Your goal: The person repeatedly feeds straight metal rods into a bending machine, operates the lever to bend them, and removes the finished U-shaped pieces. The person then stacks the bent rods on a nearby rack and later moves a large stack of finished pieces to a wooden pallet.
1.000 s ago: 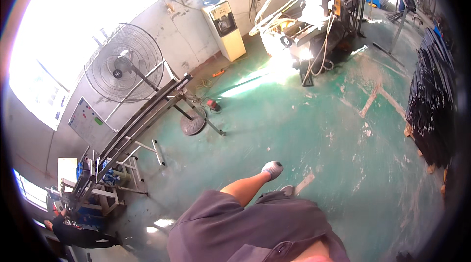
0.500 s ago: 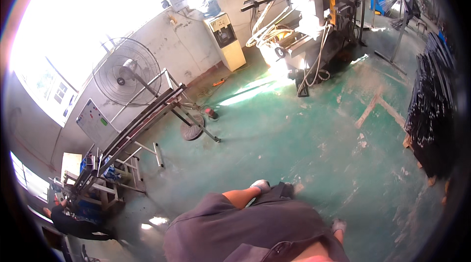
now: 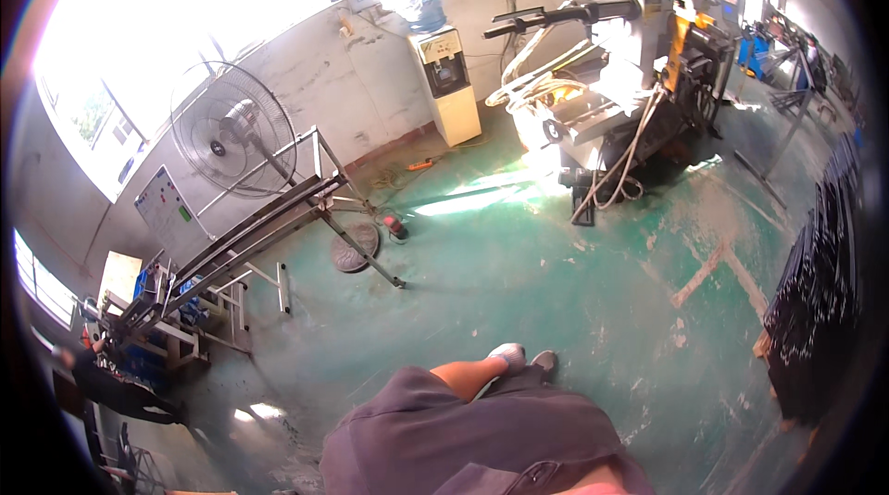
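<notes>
My left forearm reaches out from the dark grey shirt, and my left hand (image 3: pixel 507 356), in a pale glove, hangs in front of my body over the green floor. Its fingers are too small and blurred to make out, and no object shows in it. Beside it, a greyish shape that looks like a shoe tip (image 3: pixel 545 361) shows past my dark trousers. My right hand is out of sight. The shirt (image 3: pixel 472 430) fills the lower middle.
On the left stand a long metal frame (image 3: pixel 250 231), a large fan (image 3: pixel 231 129) and a round base (image 3: pixel 356 247). Ahead are a water dispenser (image 3: pixel 449 83) and a machine (image 3: pixel 639 60) with hanging hoses. Dark rods (image 3: pixel 820 273) are stacked right. A person (image 3: pixel 116 388) stands at far left.
My view has shifted, so the machine and dispenser sit lower and further right. My left hand has moved slightly right; my right hand, earlier at my right side, has gone out of view.
</notes>
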A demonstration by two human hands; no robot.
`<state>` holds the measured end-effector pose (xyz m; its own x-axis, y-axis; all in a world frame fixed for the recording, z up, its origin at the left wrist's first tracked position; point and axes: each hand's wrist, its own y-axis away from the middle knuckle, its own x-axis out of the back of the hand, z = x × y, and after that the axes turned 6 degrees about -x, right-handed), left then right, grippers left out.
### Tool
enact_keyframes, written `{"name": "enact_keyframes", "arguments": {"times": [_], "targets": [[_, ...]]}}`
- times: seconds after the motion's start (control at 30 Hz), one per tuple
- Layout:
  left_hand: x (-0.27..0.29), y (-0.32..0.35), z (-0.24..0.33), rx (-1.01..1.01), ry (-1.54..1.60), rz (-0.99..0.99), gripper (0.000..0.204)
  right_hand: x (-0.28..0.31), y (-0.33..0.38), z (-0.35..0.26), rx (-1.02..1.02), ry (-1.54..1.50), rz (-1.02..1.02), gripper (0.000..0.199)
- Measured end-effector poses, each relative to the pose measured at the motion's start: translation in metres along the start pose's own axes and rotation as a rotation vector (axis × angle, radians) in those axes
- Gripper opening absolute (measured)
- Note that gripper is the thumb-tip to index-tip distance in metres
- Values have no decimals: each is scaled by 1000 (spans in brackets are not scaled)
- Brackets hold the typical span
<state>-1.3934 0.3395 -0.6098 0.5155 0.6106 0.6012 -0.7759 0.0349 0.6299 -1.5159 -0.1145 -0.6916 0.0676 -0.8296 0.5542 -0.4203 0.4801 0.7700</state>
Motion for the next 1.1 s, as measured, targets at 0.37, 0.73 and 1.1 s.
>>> {"name": "enact_keyframes", "arguments": {"times": [0.37, 0.73, 1.1], "targets": [[315, -188, 55, -331, -57, 747, 24, -39, -25, -236, 94, -56, -74, 30], [634, -189, 169, -365, -358, 1265, 16, -69, -100, -380, 89, 16, -145, 31], [843, -245, 216, 80, -443, 1373, 26, -53, -199, -517, -9, 40, -179, 32]]}}
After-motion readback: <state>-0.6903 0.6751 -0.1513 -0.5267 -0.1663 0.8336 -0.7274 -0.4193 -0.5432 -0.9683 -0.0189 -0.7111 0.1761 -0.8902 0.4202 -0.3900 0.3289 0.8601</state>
